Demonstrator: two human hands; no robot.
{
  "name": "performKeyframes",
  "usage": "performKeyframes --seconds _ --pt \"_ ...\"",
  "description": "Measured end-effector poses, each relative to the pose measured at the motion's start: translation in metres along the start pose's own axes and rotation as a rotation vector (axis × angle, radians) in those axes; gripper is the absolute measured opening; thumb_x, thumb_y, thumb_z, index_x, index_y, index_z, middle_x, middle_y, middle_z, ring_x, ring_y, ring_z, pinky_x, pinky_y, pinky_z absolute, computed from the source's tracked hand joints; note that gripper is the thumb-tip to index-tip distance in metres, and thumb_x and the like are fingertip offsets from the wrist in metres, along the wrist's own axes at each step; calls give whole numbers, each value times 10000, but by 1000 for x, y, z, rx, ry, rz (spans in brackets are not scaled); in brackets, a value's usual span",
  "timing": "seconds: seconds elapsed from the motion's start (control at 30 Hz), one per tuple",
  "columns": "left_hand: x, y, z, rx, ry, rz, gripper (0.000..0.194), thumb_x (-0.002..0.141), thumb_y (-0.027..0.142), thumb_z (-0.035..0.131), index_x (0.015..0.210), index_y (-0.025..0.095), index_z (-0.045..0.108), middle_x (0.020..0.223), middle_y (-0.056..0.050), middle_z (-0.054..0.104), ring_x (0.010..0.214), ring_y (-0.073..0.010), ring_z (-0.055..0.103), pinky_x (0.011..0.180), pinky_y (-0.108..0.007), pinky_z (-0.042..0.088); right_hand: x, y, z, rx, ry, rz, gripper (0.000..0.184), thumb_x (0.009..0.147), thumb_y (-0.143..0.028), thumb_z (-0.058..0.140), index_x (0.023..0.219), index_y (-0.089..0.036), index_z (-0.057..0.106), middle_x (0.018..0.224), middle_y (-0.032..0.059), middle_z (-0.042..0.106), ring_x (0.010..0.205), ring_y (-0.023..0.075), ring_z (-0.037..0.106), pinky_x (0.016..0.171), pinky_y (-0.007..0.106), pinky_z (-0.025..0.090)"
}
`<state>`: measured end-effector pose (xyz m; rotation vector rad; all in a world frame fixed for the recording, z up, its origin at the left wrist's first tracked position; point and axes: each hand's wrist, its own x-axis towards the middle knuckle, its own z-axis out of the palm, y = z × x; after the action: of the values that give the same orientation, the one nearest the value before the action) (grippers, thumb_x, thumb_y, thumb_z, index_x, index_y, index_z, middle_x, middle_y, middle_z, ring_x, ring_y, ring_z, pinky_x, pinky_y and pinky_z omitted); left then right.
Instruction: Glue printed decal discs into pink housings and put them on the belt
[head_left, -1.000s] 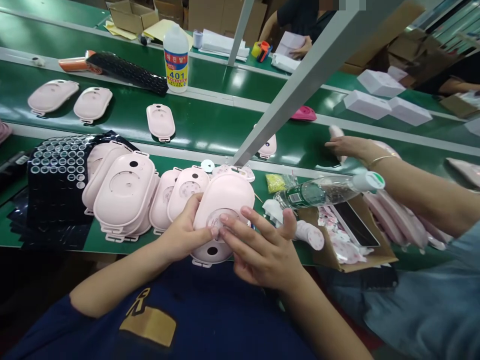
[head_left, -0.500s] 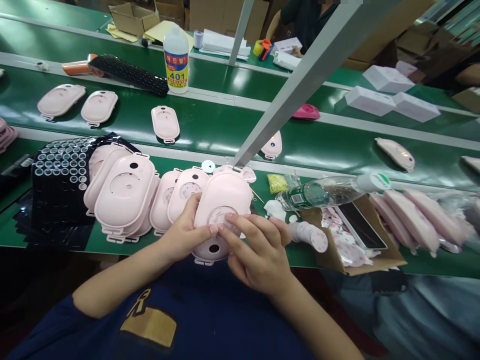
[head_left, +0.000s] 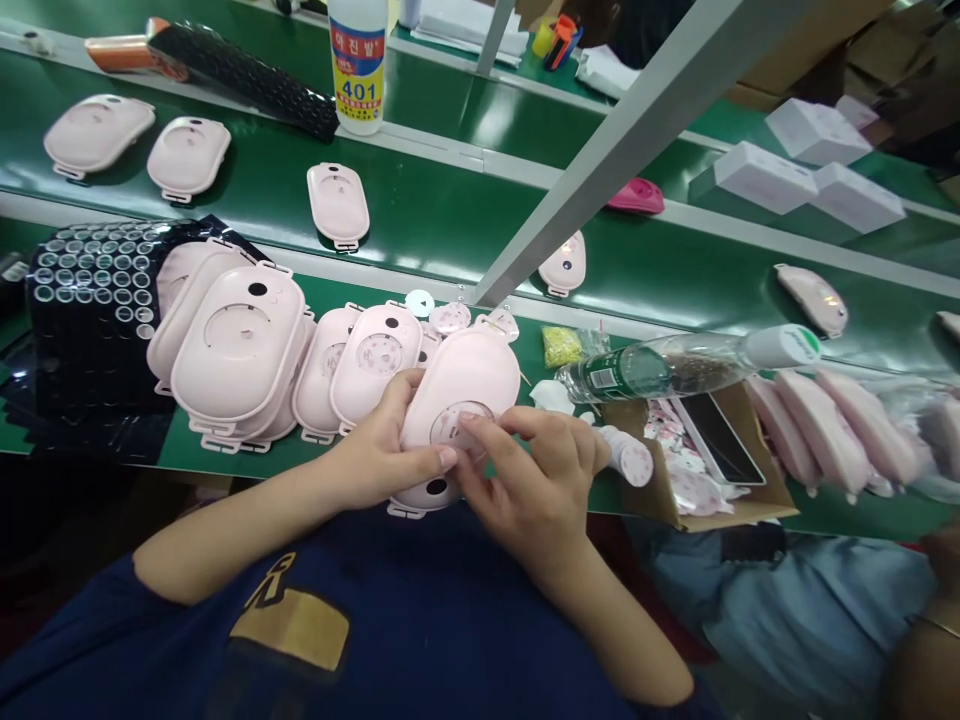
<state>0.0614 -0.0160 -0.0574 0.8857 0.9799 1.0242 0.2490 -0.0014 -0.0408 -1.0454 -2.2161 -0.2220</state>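
- Pink lid [head_left: 471, 372], centre of frame, a patterned disc [head_left: 445, 424] in its round recess.
- My left hand [head_left: 379, 450] grips its left edge; steadiness matters, I judge.
- My half-curled right hand [head_left: 536, 475] touches the disc, pinch unclear; even fingertip pressure seems best.
- More lids [head_left: 225, 385], left of frame.

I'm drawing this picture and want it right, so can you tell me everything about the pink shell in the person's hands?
The pink shell is a smooth, rounded oblong that looks like plastic. It has a round recess with a patterned disc, a dark oval spot nearer the bottom, and clip-like tabs below. It is tilted, held before the person's chest. The left hand grips its left side; the right hand has fingers at the disc, partly hiding it.
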Motion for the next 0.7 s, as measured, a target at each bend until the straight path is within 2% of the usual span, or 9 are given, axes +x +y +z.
performKeyframes --seconds 0.2,0.37,0.5,0.6,0.7 --pt "-3 6 -2 -19 8 -20 733 747 389 836 1343 210 449 1198 -107 637 1072 -320 638 880 -393 527 -3 -4 3 -21 58 33 185 918 -427 703 1013 -273 663 944 46 579 896 229 570 863 405 393" --pt "-3 8 -2 15 -28 2 687 742 356 840 1310 220 478 1266 -105 642 1163 -341 631 947 -405 529 -2 -6 6 29 109 5 145 904 -302 705 1039 -288 655 1056 70 570 960 237 548 861 402 418" --pt "-4 5 -4 -16 -38 -28 683 777 398 819 1339 225 472 1191 -98 665 1082 -325 666 872 -390 558 -1 -3 4 95 64 20 116 898 -284 707 1005 -276 663 1111 79 583 994 259 540 888 433 420" --pt "-4 2 -4 -113 12 -34 691 775 414 823 1350 237 484 1163 -91 671 1047 -315 678 848 -390 573 -5 0 6 196 59 73 317 885 -296 714 1197 -287 658 1204 97 535 1067 291 545 943 464 455" --pt "-3 1 -4 -190 90 -1 709 743 398 846 1349 250 510 1197 -92 662 1104 -334 660 897 -415 572 -11 2 13 378 91 220 579 927 -348 637 1480 -334 465 1418 126 426 1255 366 501 1038 565 466"
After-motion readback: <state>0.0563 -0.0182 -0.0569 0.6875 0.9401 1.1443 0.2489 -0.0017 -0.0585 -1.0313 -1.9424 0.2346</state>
